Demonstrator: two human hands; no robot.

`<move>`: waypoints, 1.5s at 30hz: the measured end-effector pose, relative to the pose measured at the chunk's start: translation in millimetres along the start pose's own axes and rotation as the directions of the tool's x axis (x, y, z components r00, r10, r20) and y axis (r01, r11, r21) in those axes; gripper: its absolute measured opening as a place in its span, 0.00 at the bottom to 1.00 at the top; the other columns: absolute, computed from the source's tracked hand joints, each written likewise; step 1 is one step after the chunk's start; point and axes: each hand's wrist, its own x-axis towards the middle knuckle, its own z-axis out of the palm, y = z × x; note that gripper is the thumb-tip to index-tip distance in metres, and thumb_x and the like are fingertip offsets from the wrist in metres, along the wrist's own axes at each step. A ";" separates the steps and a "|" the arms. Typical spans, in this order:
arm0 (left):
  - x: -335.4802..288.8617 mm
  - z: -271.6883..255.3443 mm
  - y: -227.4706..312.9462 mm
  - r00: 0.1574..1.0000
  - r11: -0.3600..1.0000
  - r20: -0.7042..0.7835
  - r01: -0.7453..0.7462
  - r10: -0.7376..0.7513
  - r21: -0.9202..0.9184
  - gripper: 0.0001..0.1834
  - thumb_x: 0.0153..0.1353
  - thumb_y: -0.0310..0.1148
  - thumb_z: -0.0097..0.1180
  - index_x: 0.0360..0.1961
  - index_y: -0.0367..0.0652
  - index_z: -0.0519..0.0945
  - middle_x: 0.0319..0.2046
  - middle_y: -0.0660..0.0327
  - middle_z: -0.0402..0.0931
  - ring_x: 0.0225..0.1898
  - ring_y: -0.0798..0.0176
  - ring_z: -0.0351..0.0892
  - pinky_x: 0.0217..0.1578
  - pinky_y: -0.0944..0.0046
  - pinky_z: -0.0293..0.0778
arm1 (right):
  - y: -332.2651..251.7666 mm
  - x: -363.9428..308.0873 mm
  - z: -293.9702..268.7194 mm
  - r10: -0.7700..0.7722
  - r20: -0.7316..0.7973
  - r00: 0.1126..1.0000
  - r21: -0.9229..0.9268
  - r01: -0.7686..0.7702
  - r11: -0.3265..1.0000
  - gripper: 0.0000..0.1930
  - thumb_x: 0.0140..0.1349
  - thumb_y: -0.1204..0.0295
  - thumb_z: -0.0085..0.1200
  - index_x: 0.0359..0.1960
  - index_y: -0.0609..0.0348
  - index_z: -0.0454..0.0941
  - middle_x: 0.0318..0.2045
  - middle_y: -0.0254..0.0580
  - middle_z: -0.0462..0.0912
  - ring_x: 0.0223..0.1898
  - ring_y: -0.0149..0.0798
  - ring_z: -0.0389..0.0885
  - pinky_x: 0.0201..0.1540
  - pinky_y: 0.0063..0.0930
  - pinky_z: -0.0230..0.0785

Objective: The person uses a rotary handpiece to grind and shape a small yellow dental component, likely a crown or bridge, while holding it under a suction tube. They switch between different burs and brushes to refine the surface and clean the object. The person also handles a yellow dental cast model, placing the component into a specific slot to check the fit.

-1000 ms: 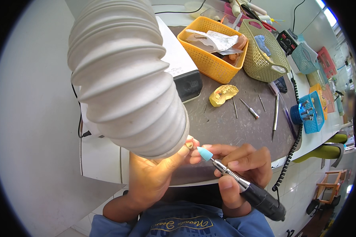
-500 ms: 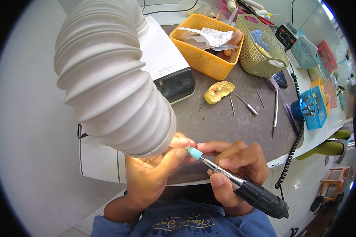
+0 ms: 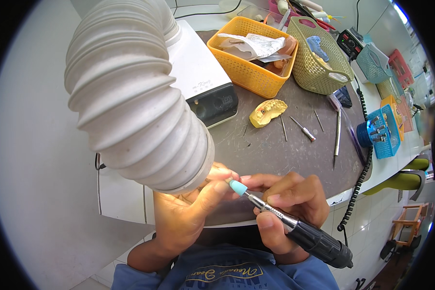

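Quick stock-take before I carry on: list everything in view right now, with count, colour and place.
Ribbed plastic extraction hose: one, white, upper left, mouth just above the hands.
Box-shaped machine: one, white with dark front, behind the hose.
Square plastic basket: one, orange, holding crumpled paper, top centre.
Woven basket: one, olive green, right of the orange one.
Dental cast: one, yellow, on the dark worktop.
Slim metal hand tools: several, silver, lying right of the cast.
Small crate of burs: one, blue, right edge.
Coiled cable: one, black, along the table edge.
Rotary handpiece: one, silver and black, light-blue tip.
Left hand: pinching a small piece under the hose; mostly hidden.
Right hand: gripping the handpiece.
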 end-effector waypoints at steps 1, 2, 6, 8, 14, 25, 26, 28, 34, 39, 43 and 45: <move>0.0 0.4 0.2 1.000 1.000 0.002 -0.002 0.002 0.007 0.08 0.66 0.25 0.56 0.45 0.35 0.77 0.41 0.53 0.75 0.41 0.62 0.80 0.39 0.66 0.82 | 0.6 -0.7 0.4 -0.001 -0.010 1.000 -0.001 0.001 1.000 0.13 0.50 0.79 0.68 0.33 0.67 0.75 0.23 0.46 0.80 0.27 0.39 0.84 0.47 0.51 0.82; 0.0 0.1 0.7 1.000 1.000 0.002 -0.005 0.005 0.014 0.08 0.67 0.25 0.56 0.45 0.35 0.76 0.41 0.53 0.75 0.41 0.62 0.80 0.39 0.66 0.82 | 1.6 -1.7 -0.4 -0.021 0.004 1.000 0.002 0.021 1.000 0.13 0.50 0.79 0.68 0.34 0.68 0.75 0.23 0.47 0.80 0.28 0.41 0.85 0.47 0.51 0.82; -0.5 4.3 6.8 0.991 0.992 -0.067 0.115 -0.119 -0.051 0.09 0.67 0.26 0.55 0.46 0.36 0.74 0.40 0.53 0.75 0.40 0.62 0.80 0.39 0.66 0.81 | 3.2 -0.8 -8.9 -0.109 0.069 0.992 -0.010 0.110 0.994 0.16 0.49 0.81 0.68 0.38 0.68 0.75 0.26 0.51 0.80 0.34 0.49 0.87 0.47 0.49 0.83; 1.0 3.3 10.7 0.980 0.981 -0.077 0.178 -0.184 -0.081 0.10 0.67 0.26 0.55 0.47 0.36 0.73 0.40 0.53 0.75 0.39 0.62 0.80 0.39 0.67 0.80 | 3.2 0.6 -8.6 -0.152 0.095 0.984 -0.039 0.156 0.987 0.18 0.49 0.82 0.68 0.39 0.68 0.74 0.27 0.53 0.81 0.37 0.54 0.87 0.47 0.47 0.83; 1.4 -0.9 10.2 0.974 0.941 0.022 0.224 -0.226 -0.254 0.11 0.67 0.27 0.55 0.47 0.36 0.72 0.39 0.52 0.76 0.37 0.60 0.80 0.37 0.65 0.79 | 2.8 2.7 2.0 -0.162 0.154 0.975 -0.076 0.175 0.982 0.19 0.49 0.84 0.70 0.41 0.68 0.74 0.30 0.56 0.82 0.43 0.58 0.86 0.46 0.44 0.83; 3.3 -3.6 10.8 0.969 0.926 0.076 0.247 -0.235 -0.286 0.08 0.68 0.24 0.55 0.46 0.34 0.74 0.39 0.51 0.78 0.37 0.61 0.80 0.38 0.64 0.79 | 4.2 1.6 -3.4 -0.149 0.187 0.971 -0.068 0.164 0.984 0.18 0.50 0.86 0.68 0.40 0.69 0.73 0.32 0.55 0.82 0.43 0.57 0.86 0.46 0.41 0.83; 2.8 -3.4 10.7 0.966 0.933 0.044 0.256 -0.253 -0.252 0.09 0.66 0.23 0.55 0.46 0.37 0.72 0.39 0.50 0.78 0.37 0.59 0.80 0.36 0.64 0.79 | 4.1 1.7 -2.5 -0.148 0.174 0.974 -0.078 0.163 0.983 0.17 0.50 0.86 0.67 0.40 0.70 0.73 0.32 0.55 0.82 0.43 0.57 0.87 0.46 0.41 0.83; 2.2 -4.0 9.6 0.970 0.940 0.052 0.241 -0.236 -0.241 0.08 0.67 0.23 0.55 0.46 0.37 0.72 0.39 0.50 0.77 0.37 0.60 0.80 0.37 0.64 0.79 | 4.0 2.0 -0.6 -0.152 0.164 0.975 -0.091 0.168 0.982 0.17 0.50 0.86 0.67 0.40 0.70 0.73 0.32 0.54 0.82 0.43 0.56 0.87 0.46 0.40 0.83; 3.5 -5.1 9.6 0.969 0.943 0.099 0.243 -0.226 -0.227 0.08 0.67 0.24 0.56 0.45 0.36 0.72 0.40 0.51 0.77 0.39 0.61 0.79 0.39 0.64 0.79 | 2.5 4.6 1.5 -0.169 0.154 0.974 -0.102 0.186 0.977 0.17 0.51 0.86 0.67 0.40 0.70 0.73 0.31 0.54 0.82 0.41 0.55 0.87 0.46 0.41 0.83; 3.5 -4.3 10.5 0.972 0.950 0.101 0.230 -0.213 -0.212 0.08 0.67 0.24 0.56 0.45 0.36 0.73 0.39 0.52 0.77 0.40 0.62 0.80 0.40 0.64 0.79 | 3.0 5.2 -1.5 -0.175 0.192 0.966 -0.109 0.198 0.974 0.16 0.52 0.85 0.66 0.40 0.70 0.73 0.30 0.53 0.82 0.40 0.52 0.88 0.48 0.43 0.83; 2.1 -3.8 8.4 0.974 0.953 0.073 0.224 -0.213 -0.206 0.08 0.67 0.24 0.56 0.46 0.37 0.73 0.40 0.51 0.78 0.40 0.61 0.80 0.39 0.63 0.79 | -1.0 2.7 8.2 -0.107 0.050 0.993 -0.065 0.110 0.992 0.16 0.52 0.84 0.66 0.40 0.69 0.73 0.30 0.52 0.81 0.38 0.49 0.88 0.50 0.45 0.82; 2.2 -2.8 9.6 0.972 0.951 0.071 0.232 -0.222 -0.205 0.08 0.67 0.24 0.55 0.46 0.37 0.73 0.40 0.51 0.78 0.39 0.61 0.80 0.39 0.63 0.80 | 2.3 2.1 3.1 -0.143 0.088 0.986 -0.075 0.150 0.986 0.16 0.52 0.84 0.66 0.40 0.69 0.73 0.29 0.52 0.81 0.38 0.49 0.88 0.50 0.45 0.82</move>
